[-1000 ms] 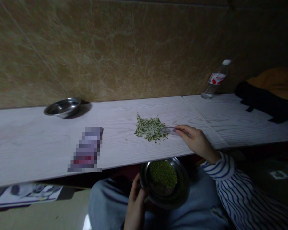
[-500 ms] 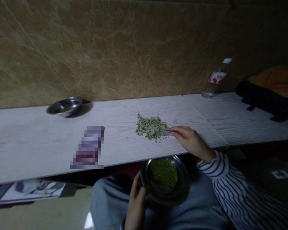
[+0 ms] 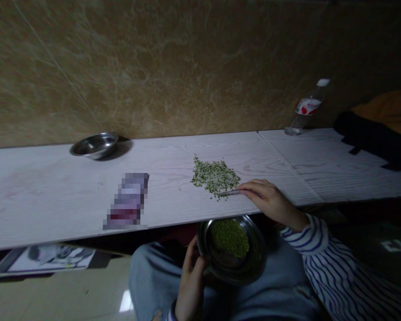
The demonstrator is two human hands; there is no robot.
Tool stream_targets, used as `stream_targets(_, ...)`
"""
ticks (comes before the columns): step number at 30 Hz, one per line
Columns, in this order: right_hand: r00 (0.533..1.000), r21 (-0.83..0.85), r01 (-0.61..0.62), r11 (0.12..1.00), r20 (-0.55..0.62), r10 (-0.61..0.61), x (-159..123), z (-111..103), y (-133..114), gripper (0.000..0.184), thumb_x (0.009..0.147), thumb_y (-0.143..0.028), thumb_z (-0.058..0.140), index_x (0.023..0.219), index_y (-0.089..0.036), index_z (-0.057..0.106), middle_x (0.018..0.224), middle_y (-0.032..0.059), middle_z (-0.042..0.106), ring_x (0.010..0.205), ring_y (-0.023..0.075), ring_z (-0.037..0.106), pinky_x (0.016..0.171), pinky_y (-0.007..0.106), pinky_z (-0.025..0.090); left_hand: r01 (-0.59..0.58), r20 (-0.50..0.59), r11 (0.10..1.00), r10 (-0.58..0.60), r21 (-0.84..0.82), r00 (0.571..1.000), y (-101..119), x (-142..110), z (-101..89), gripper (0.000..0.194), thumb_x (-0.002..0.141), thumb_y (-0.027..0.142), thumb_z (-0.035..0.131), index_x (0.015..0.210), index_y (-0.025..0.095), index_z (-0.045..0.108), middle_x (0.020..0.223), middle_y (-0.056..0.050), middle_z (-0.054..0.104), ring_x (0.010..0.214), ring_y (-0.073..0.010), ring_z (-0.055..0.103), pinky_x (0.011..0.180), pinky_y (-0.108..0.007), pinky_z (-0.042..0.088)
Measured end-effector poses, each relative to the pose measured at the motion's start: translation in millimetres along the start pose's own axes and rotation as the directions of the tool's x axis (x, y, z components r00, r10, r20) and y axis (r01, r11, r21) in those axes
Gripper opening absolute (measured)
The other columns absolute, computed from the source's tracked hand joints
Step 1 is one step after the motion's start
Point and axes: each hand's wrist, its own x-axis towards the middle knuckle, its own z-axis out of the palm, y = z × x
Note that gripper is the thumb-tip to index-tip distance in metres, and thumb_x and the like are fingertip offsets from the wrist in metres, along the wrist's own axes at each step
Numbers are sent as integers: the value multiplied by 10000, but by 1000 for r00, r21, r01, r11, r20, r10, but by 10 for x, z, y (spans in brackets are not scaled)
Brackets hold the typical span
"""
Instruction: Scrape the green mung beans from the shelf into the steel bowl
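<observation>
My right hand (image 3: 268,199) is closed in a pinch on a thin, flat, silvery strip (image 3: 230,192) whose exact kind I cannot make out. The strip's tip is at the near edge of a spread of small green mung beans (image 3: 215,174) on the white wood-grain counter (image 3: 167,191). Below the counter's front edge, my left hand (image 3: 193,274) grips the left rim of a steel bowl (image 3: 257,263). More mung beans (image 3: 232,237) lie in this bowl, which rests over my lap, close under the edge.
A second steel bowl (image 3: 95,146) stands at the back left by the wall. A blurred-out purple packet (image 3: 127,200) lies left of the beans. To the right are a plastic bottle (image 3: 306,108) and a dark and orange bag or cloth (image 3: 381,120).
My right hand has drawn the strip slightly toward the counter's front edge, and the strip now looks narrower and more edge-on. My left hand still holds the bowl. The view has shifted slightly.
</observation>
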Motion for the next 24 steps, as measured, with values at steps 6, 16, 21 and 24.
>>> stream_targets(6,1000,-30,2,1000,-20,-3,-37,42,-27,183,954,-187,552,1037,-231,709,964,30,771,898,187,707,821,351,518,51,12,996,-50,-67,999,4,-14,-4,652,754,332,719,1375,232,546,1335,-108,643,1199,-295,604,922,-380,533)
stream_targets(16,998,-55,4,998,-57,-7,-163,-54,-97,173,948,-165,561,1024,-231,701,952,25,767,894,179,701,820,324,499,66,35,996,-64,-60,997,77,-53,42,672,725,357,735,1353,220,538,1299,-111,655,1187,-307,608,947,-406,520)
stream_targets(21,996,-84,-42,996,-85,35,-203,-20,-93,175,950,-178,556,1021,-224,709,938,34,765,877,188,701,796,325,507,61,44,996,-58,-64,997,82,-59,47,671,731,344,731,1358,215,528,1290,-115,655,1190,-311,605,938,-407,522)
stream_targets(24,997,-66,-30,997,-75,26,-221,28,-139,176,950,-180,560,1031,-224,709,942,31,765,879,184,699,804,329,510,66,44,995,-63,-70,997,72,-68,37,679,732,356,738,1363,222,528,1311,-123,642,1184,-320,607,894,-403,543)
